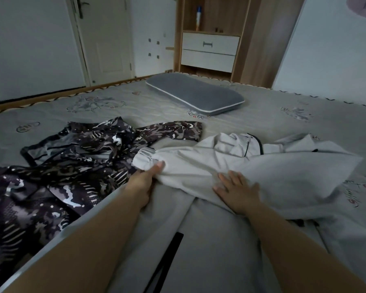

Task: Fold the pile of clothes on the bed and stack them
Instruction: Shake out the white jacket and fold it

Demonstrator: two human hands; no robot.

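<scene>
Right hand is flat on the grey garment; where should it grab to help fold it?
Probably the loose bulging edge of the grey garment to the right of the right hand, coming from the right. The left hand already pinches the gathered cuff end, so a grip opposite would stretch it flat.

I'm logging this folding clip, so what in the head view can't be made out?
- Left hand: its fingers are hidden under the light grey garment.
- Patterned garment: cut off by the left edge.
- Grey garment nearest the camera: cut off by the bottom edge.
- Bottle on the shelf: label too small.
</scene>
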